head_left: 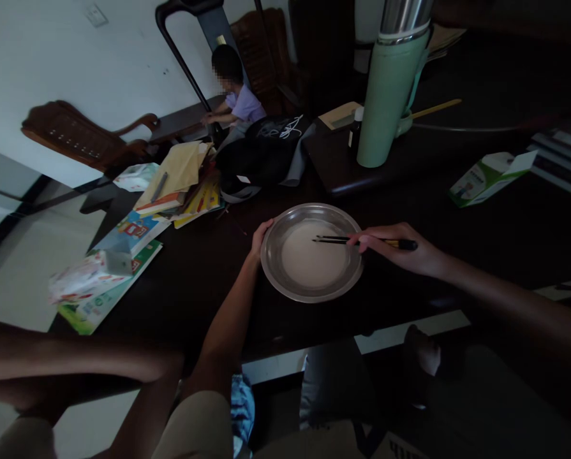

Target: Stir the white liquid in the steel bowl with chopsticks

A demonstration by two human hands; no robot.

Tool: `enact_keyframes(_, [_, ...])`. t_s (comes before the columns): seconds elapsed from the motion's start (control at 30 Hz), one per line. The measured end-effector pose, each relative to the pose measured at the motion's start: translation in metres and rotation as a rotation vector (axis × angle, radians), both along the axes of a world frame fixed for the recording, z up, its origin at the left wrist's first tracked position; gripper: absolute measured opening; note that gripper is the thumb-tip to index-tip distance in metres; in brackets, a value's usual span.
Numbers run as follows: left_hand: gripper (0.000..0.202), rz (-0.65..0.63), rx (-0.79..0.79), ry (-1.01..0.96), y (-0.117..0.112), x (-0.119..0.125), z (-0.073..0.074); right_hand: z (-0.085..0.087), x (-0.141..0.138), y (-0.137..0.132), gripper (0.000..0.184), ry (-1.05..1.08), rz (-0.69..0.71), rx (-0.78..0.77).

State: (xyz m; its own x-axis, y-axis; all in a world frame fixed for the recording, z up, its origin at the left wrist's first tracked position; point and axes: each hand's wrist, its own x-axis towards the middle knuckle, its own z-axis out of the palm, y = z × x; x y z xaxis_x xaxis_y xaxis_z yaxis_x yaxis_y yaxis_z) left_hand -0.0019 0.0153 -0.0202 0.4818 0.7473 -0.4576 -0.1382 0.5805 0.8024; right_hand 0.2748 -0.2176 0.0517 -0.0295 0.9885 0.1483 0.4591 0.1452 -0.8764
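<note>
The metal plate (309, 294) is sitting on the dark table (194, 274), near its front edge and directly ahead of the person. It is holding a flat, pale layer (309, 261); what that layer is cannot be told.

The left hand (259, 239) is gripping the plate's left rim, with the thumb lying over the edge. The right hand (400, 248) is closing its fingers around a pair of chopsticks (337, 240) near their butt end, just past the plate's right rim. The two hands are staying apart, one at each side of the plate.

The chopsticks are lying close together, with their long axis running almost level across the picture. Their tips are pointing left, toward the left hand, and are reaching over the middle of the pale layer. Whether the tips are touching it cannot be told.

Behind the plate, a green flask (390, 95) is standing upright with a small dark bottle (355, 131) just beside it. A green-and-white carton (489, 178) is lying to the right. A pile of books (180, 185) and a black bag (266, 153) are occupying the far left, where another person (240, 102) is sitting.
</note>
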Motion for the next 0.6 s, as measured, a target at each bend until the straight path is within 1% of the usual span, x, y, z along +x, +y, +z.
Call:
enact_keyframes(0.13, [0.035, -0.023, 0.006, -0.002, 0.0, -0.001, 0.0, 0.021, 0.013, -0.023, 0.045, -0.028, -0.001, -0.088])
enact_keyframes(0.2, [0.033, -0.02, 0.005, 0.007, 0.0, -0.001, 0.0, 0.027, 0.012, -0.032, 0.046, -0.012, 0.03, -0.135])
enact_keyframes(0.27, [0.032, -0.006, 0.004, 0.014, 0.0, -0.001, 0.0, 0.027, 0.005, -0.037, 0.047, 0.01, 0.08, -0.158])
enact_keyframes(0.37, [0.029, 0.014, 0.015, 0.026, -0.001, 0.0, 0.001, 0.021, -0.013, -0.034, 0.049, 0.063, 0.163, -0.151])
enact_keyframes(0.47, [0.026, 0.005, 0.043, 0.03, 0.0, 0.0, 0.0, 0.01, -0.029, -0.022, 0.044, 0.101, 0.221, -0.112])
enact_keyframes(0.6, [0.023, -0.006, 0.034, 0.05, 0.002, -0.002, -0.002, -0.006, -0.039, 0.002, 0.045, 0.084, 0.202, -0.032])
